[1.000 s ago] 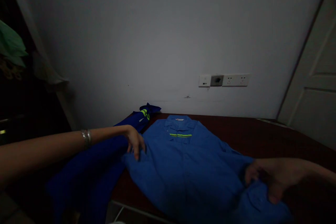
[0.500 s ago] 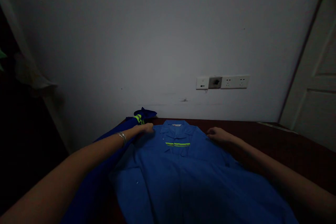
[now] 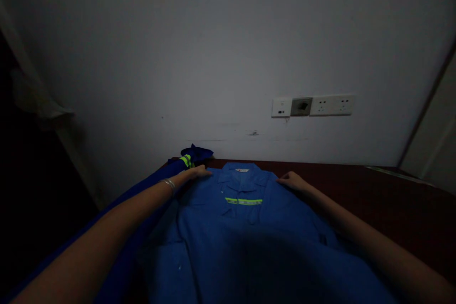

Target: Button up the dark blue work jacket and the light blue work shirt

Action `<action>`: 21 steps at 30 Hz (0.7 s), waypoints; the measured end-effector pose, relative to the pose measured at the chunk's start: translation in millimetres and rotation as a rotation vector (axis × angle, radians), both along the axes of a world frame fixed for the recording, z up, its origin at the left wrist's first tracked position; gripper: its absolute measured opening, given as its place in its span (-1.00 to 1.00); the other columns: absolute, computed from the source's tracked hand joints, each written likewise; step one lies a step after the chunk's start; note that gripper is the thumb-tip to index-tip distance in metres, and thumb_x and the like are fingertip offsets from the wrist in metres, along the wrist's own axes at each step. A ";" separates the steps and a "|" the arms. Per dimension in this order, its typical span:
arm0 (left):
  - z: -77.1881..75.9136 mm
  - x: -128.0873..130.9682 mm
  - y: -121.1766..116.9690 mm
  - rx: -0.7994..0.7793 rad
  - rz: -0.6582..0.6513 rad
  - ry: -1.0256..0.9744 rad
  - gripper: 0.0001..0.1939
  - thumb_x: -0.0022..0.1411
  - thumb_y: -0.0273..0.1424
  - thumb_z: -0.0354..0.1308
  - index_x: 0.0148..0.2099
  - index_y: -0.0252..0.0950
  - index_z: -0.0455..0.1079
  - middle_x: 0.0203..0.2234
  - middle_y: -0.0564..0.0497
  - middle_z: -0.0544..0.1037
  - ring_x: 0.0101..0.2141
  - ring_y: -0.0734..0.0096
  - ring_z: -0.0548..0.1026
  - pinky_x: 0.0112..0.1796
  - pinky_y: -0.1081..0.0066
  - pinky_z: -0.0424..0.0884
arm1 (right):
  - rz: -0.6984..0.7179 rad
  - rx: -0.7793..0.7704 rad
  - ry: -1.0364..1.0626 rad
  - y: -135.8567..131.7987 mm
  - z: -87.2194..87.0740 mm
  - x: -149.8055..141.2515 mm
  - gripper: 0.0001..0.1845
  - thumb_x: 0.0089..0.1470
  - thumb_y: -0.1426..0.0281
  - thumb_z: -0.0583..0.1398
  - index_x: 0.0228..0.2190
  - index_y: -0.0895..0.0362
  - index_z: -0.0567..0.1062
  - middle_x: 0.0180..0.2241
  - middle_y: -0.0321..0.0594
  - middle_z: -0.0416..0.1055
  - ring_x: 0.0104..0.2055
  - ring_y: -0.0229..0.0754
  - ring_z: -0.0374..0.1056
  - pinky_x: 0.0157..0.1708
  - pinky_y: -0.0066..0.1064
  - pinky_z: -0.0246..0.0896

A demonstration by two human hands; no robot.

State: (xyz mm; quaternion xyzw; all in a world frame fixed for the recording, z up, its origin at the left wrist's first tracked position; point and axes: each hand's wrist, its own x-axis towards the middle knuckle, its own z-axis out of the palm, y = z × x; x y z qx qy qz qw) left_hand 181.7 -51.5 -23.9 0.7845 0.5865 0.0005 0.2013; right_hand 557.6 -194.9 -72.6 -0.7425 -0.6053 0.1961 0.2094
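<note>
A blue work jacket (image 3: 213,218) lies front side up, its collar towards the wall and a yellow and silver reflective strip (image 3: 244,201) across the chest. At the jacket's left shoulder edge, my left hand (image 3: 200,171) is closed with the cloth at its fingertips; a silver bracelet circles that wrist. My right hand (image 3: 292,181) pinches the opposite shoulder edge. Shadow darkens the lower part of the jacket. Beneath and beside my left arm stretches a darker blue garment (image 3: 156,176) with yellow reflective bands.
The dark red-brown table (image 3: 359,190) runs up to a pale wall (image 3: 213,57). Sockets and switch plates (image 3: 331,105) are fixed on the wall at the right. A whitish cloth or bag (image 3: 42,99) hangs in the dark at the left.
My right hand has shifted slightly left, onto the jacket's shoulder edge. My left hand has barely moved. The view has turned a little, so the sockets sit further right.
</note>
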 end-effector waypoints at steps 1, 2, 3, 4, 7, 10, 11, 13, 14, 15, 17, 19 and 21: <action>1.8 1.0 1.3 -0.037 0.008 -0.048 -0.66 0.01 -0.19 0.09 -0.34 -0.42 0.36 -0.41 -0.10 0.48 -0.41 0.37 0.44 -0.48 0.53 0.33 | -0.001 0.004 0.023 -0.3 0.9 -3.1 -0.62 -0.06 0.20 0.09 -0.51 0.27 0.51 -0.48 -0.12 0.46 -0.43 -0.20 0.36 -0.52 -0.51 0.14; 4.6 2.3 1.9 -0.086 0.010 -0.110 -0.63 -0.01 -0.15 0.11 -0.35 -0.41 0.37 -0.42 -0.09 0.49 -0.43 0.38 0.45 -0.48 0.52 0.33 | -0.001 0.010 0.038 -0.5 2.1 -6.5 -0.63 -0.08 0.20 0.11 -0.53 0.27 0.51 -0.50 -0.13 0.45 -0.46 -0.22 0.35 -0.54 -0.51 0.12; 8.4 3.6 1.9 -0.140 0.004 -0.182 -0.61 -0.06 -0.13 0.14 -0.36 -0.40 0.38 -0.44 -0.07 0.50 -0.45 0.38 0.44 -0.48 0.50 0.33 | 0.006 0.020 0.046 -0.7 3.8 -9.8 -0.66 -0.12 0.21 0.13 -0.55 0.26 0.50 -0.53 -0.16 0.44 -0.48 -0.23 0.34 -0.55 -0.52 0.11; 13.6 5.0 1.4 -0.190 -0.012 -0.257 -0.62 -0.10 -0.14 0.19 -0.37 -0.39 0.39 -0.46 -0.05 0.50 -0.47 0.39 0.44 -0.47 0.49 0.34 | 0.020 0.034 0.050 -0.6 6.3 -12.9 -0.69 -0.14 0.23 0.15 -0.57 0.25 0.50 -0.55 -0.19 0.43 -0.50 -0.24 0.33 -0.56 -0.52 0.10; 37.8 7.0 -2.2 -0.242 -0.083 -0.394 -0.66 -0.19 -0.23 0.27 -0.40 -0.39 0.40 -0.53 0.00 0.49 -0.53 0.45 0.41 -0.46 0.49 0.33 | 0.099 0.112 0.087 0.6 20.9 -17.7 -0.74 -0.17 0.27 0.16 -0.55 0.23 0.50 -0.59 -0.26 0.41 -0.52 -0.28 0.29 -0.56 -0.54 0.08; 74.7 3.0 -7.8 -0.260 -0.131 -0.380 -0.69 -0.15 -0.29 0.27 -0.38 -0.43 0.41 -0.58 0.03 0.47 -0.54 0.49 0.38 -0.46 0.51 0.29 | 0.169 0.179 0.135 3.1 48.6 -14.2 -0.70 -0.16 0.23 0.14 -0.51 0.23 0.50 -0.60 -0.28 0.39 -0.55 -0.30 0.26 -0.57 -0.53 0.06; 89.0 0.0 -9.8 -0.280 -0.150 -0.360 -0.68 -0.11 -0.29 0.24 -0.34 -0.46 0.40 -0.59 0.03 0.46 -0.55 0.51 0.36 -0.46 0.52 0.27 | 0.180 0.193 0.133 3.9 60.4 -11.6 -0.68 -0.16 0.22 0.14 -0.53 0.24 0.49 -0.61 -0.28 0.37 -0.57 -0.31 0.23 -0.57 -0.53 0.04; 118.6 -7.4 -12.6 -0.318 -0.204 -0.247 -0.65 0.00 -0.31 0.17 -0.26 -0.54 0.38 -0.60 0.03 0.44 -0.53 0.56 0.34 -0.45 0.56 0.22 | 0.180 0.231 0.101 5.1 86.5 -5.2 -0.66 -0.15 0.18 0.14 -0.57 0.25 0.48 -0.64 -0.29 0.33 -0.58 -0.32 0.20 -0.56 -0.52 0.03; 133.0 -11.1 -12.9 -0.304 -0.227 -0.192 -0.65 0.05 -0.33 0.13 -0.23 -0.58 0.36 -0.59 0.04 0.43 -0.50 0.59 0.33 -0.43 0.57 0.19 | 0.184 0.252 0.087 5.6 100.1 -1.8 -0.65 -0.15 0.18 0.14 -0.56 0.25 0.48 -0.63 -0.28 0.33 -0.56 -0.32 0.20 -0.54 -0.52 0.05; 146.6 -14.4 -12.2 -0.274 -0.254 -0.142 -0.64 0.07 -0.32 0.11 -0.22 -0.59 0.36 -0.57 0.04 0.43 -0.49 0.59 0.33 -0.43 0.58 0.18 | 0.180 0.274 0.062 6.0 113.6 1.8 -0.64 -0.15 0.17 0.14 -0.54 0.25 0.48 -0.62 -0.28 0.35 -0.54 -0.31 0.21 -0.51 -0.51 0.06; 169.9 -18.1 -7.5 -0.161 -0.248 -0.103 -0.64 0.09 -0.29 0.09 -0.21 -0.54 0.36 -0.53 0.03 0.44 -0.45 0.56 0.33 -0.43 0.61 0.18 | 0.145 0.319 -0.004 7.4 138.8 9.1 -0.64 -0.13 0.18 0.15 -0.46 0.25 0.50 -0.54 -0.25 0.39 -0.47 -0.28 0.23 -0.46 -0.50 0.08; 186.1 -16.0 0.4 0.011 -0.163 -0.112 -0.65 0.12 -0.29 0.06 -0.17 -0.52 0.34 -0.48 -0.02 0.44 -0.42 0.51 0.35 -0.43 0.59 0.21 | 0.105 0.351 -0.038 10.1 159.8 15.8 -0.64 -0.11 0.21 0.14 -0.40 0.25 0.50 -0.46 -0.18 0.42 -0.41 -0.23 0.26 -0.42 -0.47 0.09; 193.6 -7.4 8.1 0.193 -0.061 -0.136 -0.65 0.17 -0.31 0.01 -0.10 -0.50 0.30 -0.43 -0.08 0.44 -0.39 0.45 0.36 -0.42 0.55 0.26 | 0.013 0.389 -0.103 14.0 174.8 20.1 -0.65 -0.09 0.22 0.13 -0.36 0.25 0.50 -0.39 -0.09 0.44 -0.34 -0.17 0.28 -0.34 -0.42 0.10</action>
